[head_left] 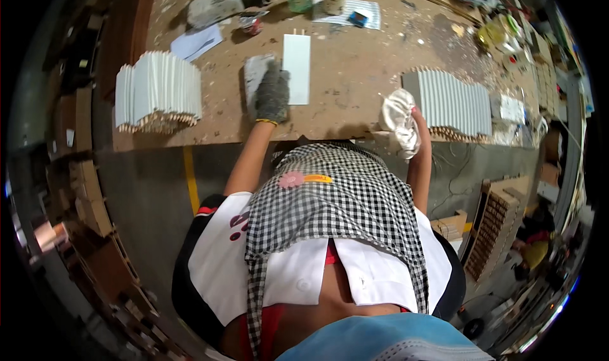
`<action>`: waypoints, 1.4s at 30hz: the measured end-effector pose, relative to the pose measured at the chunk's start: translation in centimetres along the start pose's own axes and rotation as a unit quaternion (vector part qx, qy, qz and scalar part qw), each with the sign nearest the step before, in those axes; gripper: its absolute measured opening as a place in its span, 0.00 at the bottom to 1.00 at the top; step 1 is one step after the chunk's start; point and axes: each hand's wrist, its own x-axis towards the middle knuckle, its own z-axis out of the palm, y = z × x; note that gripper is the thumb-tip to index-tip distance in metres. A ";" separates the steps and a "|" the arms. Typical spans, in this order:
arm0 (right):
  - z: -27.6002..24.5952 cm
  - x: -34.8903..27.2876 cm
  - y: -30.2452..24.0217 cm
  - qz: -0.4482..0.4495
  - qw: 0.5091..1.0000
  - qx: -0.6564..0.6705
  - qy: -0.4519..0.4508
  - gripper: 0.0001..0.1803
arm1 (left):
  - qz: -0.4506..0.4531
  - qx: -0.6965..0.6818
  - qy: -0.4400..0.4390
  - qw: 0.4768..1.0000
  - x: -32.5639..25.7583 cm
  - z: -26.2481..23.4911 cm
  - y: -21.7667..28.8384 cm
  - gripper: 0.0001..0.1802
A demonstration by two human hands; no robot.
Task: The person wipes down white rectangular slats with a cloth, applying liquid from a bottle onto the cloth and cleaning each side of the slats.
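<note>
I see the gloved left hand [273, 96] lying along the left edge of a white panel [299, 70], partly over a pale slab [252, 77]; I can't tell how widely it is spread. The right hand [417, 120], mostly hidden from me, grips a bunched white cloth [399, 121] just left of a grey stack [451, 104]. Between both hands I have room across the bench [352, 78], whose near edge passes beneath the cloth.

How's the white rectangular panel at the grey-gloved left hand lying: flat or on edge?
Flat: the white rectangular panel shows its broad face upward on the brown worktop.
</note>
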 end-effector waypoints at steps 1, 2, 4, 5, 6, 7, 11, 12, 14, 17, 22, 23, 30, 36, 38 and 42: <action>-0.5 1.5 0.1 0.048 0.997 0.060 0.010 0.27 | -0.018 0.006 0.029 0.999 -0.4 -2.4 -0.7 0.23; -0.9 3.0 0.0 0.068 0.995 0.078 -0.001 0.27 | -0.020 0.042 0.086 0.995 -1.1 -3.6 -1.7 0.18; 0.8 5.0 0.1 0.096 0.991 0.095 -0.020 0.26 | -0.069 0.167 0.053 0.982 -2.0 -6.0 -3.4 0.19; 1.3 6.9 0.4 0.099 0.991 0.080 -0.047 0.26 | -0.106 0.279 0.008 0.954 -2.6 -7.1 -4.2 0.20; 2.7 8.0 0.6 0.104 0.990 0.069 -0.059 0.26 | -0.131 0.302 -0.032 0.944 -3.5 -8.1 -4.5 0.29; 4.3 9.1 0.6 0.105 0.990 0.058 -0.073 0.26 | -0.139 0.304 -0.027 0.942 -4.6 -8.5 -5.0 0.29; 12.5 11.4 3.0 -0.083 0.966 -0.227 -0.096 0.22 | -0.111 -0.084 0.117 0.983 -10.8 -5.9 -6.4 0.53; 14.1 11.6 4.9 -0.117 0.922 -0.358 -0.093 0.21 | -0.150 -0.126 0.117 0.974 -11.2 -5.9 -3.8 0.52; 17.5 12.0 8.5 -0.199 0.758 -0.586 -0.207 0.20 | -0.168 -0.186 0.162 0.954 -11.2 -4.6 -1.6 0.48; 19.7 11.1 16.7 -0.435 0.319 -0.725 -0.428 0.24 | -0.243 -0.108 0.117 0.957 -11.4 -4.5 -2.1 0.46; 22.3 21.0 17.5 -0.423 0.326 -0.781 -0.324 0.24 | -0.139 -0.201 0.182 0.952 -12.4 -4.3 -3.5 0.53; 21.6 25.9 16.4 -0.259 0.462 -0.797 -0.290 0.20 | -0.111 -0.054 0.152 0.981 -11.7 -5.2 -2.8 0.55; 25.2 15.7 15.9 -0.380 0.514 -0.657 -0.400 0.17 | -0.242 -0.461 0.171 0.837 -12.4 -3.7 -3.9 0.45; 22.1 19.1 17.2 -0.439 0.391 -0.722 -0.365 0.22 | -0.249 -0.419 0.184 0.854 -12.0 -2.9 -4.8 0.37; 20.9 26.0 14.5 -0.231 0.507 -0.794 -0.242 0.19 | -0.227 -0.375 0.195 0.878 -11.2 -4.3 -0.9 0.34; 21.0 27.5 9.9 -0.293 0.662 -0.690 -0.017 0.23 | -0.175 -0.182 0.227 0.941 -11.6 -5.9 -0.5 0.22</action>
